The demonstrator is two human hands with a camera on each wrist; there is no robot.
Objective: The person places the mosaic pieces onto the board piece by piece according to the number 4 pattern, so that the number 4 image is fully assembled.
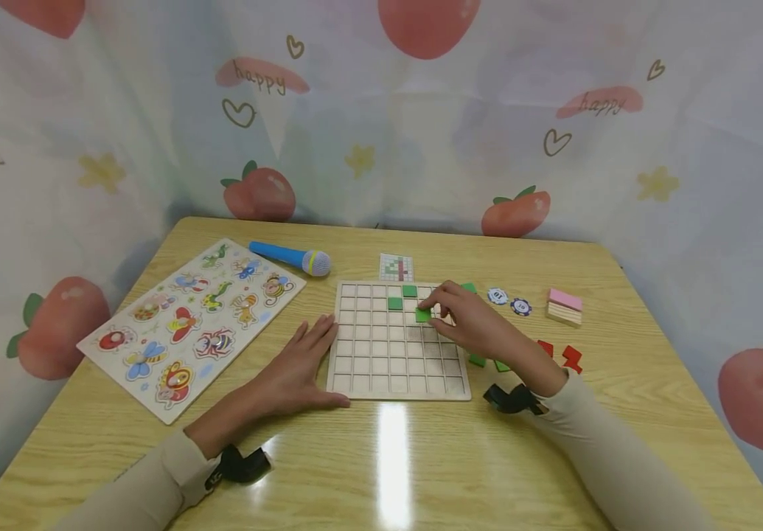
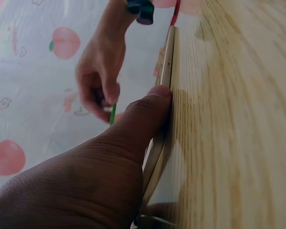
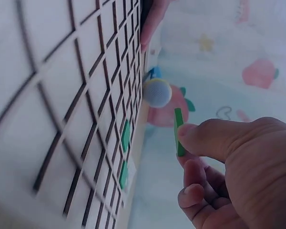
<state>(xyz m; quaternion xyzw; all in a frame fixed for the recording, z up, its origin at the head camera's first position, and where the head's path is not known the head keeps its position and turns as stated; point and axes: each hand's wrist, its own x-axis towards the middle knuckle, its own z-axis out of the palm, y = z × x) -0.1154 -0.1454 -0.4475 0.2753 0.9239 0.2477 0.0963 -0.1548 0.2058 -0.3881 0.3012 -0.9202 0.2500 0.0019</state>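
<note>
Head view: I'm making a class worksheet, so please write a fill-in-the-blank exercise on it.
The right hand pinches a tile coloured ____.
The hand touching the board is the ____ one.
The round chips number ____.
The microphone has a ____ handle.
Missing words: green, left, two, blue.

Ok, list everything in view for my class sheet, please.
Table: 1, wooden, centre
Backdrop: 1, pale, behind
Grid board: 1, wooden, centre
Set tiles: 2, green, on board
Held tile: 1, green, above board
Loose tiles: 3+, green, right of board
Red pieces: 2+, red, right
Chips: 2, blue-white, right
Block stack: 1, pink-cream, right
Card: 1, mostly white, behind board
Microphone: 1, blue-grey, back left
Insect puzzle: 1, multicoloured, left
Sleeves: 2, beige, foreground
Wrist devices: 2, black, foreground
Left hand: 1, board's left edge
Right hand: 1, pinching held tile
</note>
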